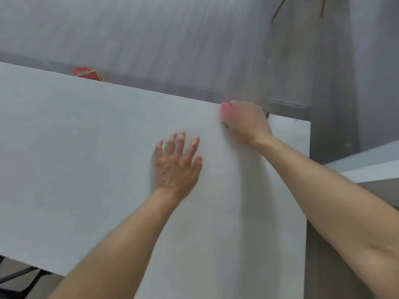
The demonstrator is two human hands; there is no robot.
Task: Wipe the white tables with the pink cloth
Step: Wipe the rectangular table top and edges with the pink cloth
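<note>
Two hands on a white table [86,158]

The left hand [176,167] lies flat; the right hand [248,120] holds the pink cloth [225,111] at the far edge.

Both forearms [121,244] were bare from the wrists back to the edge of view. The left hand [176,167] was bare as well, tendons and veins standing out across its back. The right hand [248,120] was bare and motion-blurred, its knuckles soft-edged; just beside its grip, two small dark specks [225,125] were too blurred to identify.
</note>
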